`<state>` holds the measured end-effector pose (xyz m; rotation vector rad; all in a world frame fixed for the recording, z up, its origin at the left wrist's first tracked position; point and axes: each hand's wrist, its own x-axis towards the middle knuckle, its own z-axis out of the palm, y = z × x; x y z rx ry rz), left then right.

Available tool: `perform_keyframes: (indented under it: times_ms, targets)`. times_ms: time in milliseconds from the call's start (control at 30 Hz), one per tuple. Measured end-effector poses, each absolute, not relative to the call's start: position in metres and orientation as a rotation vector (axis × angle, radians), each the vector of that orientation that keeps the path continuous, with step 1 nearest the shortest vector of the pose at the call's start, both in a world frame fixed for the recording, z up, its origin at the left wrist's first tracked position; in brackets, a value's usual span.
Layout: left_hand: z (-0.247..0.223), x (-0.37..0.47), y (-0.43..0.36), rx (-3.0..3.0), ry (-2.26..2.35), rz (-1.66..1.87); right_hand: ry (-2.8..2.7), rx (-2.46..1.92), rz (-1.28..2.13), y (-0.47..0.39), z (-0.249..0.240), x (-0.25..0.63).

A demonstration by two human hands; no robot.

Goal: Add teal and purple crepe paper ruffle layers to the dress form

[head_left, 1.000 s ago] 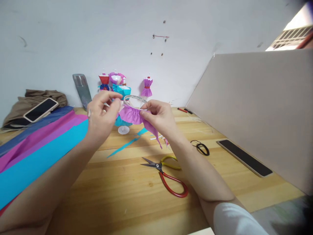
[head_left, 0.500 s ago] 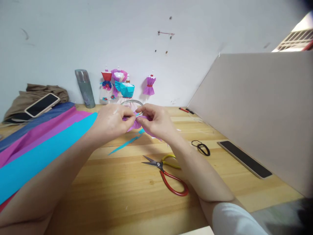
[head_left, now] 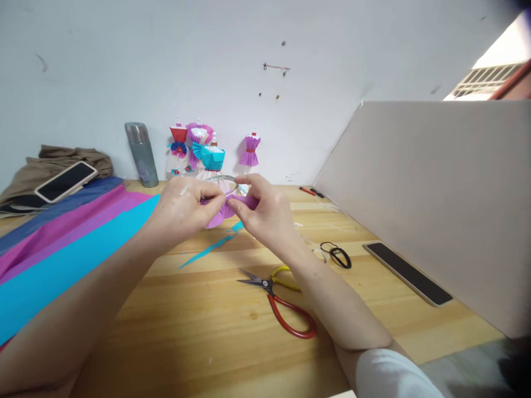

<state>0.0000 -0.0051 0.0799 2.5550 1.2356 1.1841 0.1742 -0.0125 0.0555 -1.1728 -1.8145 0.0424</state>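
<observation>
Between both hands, above the table, is a gathered piece of purple crepe paper (head_left: 219, 214). My left hand (head_left: 188, 205) pinches it between thumb and fingertips. On the other side my right hand (head_left: 265, 209) grips the same paper, its thumb and forefinger somewhat apart. A curved strip with ruler-like markings (head_left: 224, 179) shows just behind the fingers. Below the hands lies a narrow blue paper strip (head_left: 209, 251). Nearer me rest open scissors (head_left: 267, 284) with one yellow and one red handle, partly behind my right forearm.
Several small paper-dressed figures (head_left: 213, 157) stand by the wall, beside a grey flask (head_left: 143, 157). Stacked coloured paper sheets (head_left: 83, 246), a phone (head_left: 66, 181) and brown cloth (head_left: 78, 157) lie left. Black bands (head_left: 340, 257) and a dark flat device (head_left: 409, 272) lie right, near a partition (head_left: 435, 193).
My right forefinger has lifted and spread from the thumb, and more of the purple paper shows. The whole view has shifted slightly; the scissors and other objects stay put.
</observation>
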Motion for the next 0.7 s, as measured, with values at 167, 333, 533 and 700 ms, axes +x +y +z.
perform_keyframes:
  times_ms: [167, 333, 533, 700]
  targets:
    - [0.0854, -0.0060, -0.0020, 2.515, 1.218, 1.173, -1.779, -1.064, 0.135, -0.0183, 0.0614, 0.1756]
    - [0.0897, -0.0057, -0.0049, 2.503, 1.217, 1.132, -1.765, -1.015, 0.268, -0.0146, 0.0614, 0.1790]
    - [0.0881, -0.0041, -0.0051, 2.523, 1.204, 1.094, -1.772, -1.056, 0.494, -0.0101, 0.0627, 0.1803]
    - [0.0866, -0.0043, -0.0025, 2.540, 1.224, 1.097, -1.810, -1.043, 0.548, -0.0112, 0.0649, 0.1811]
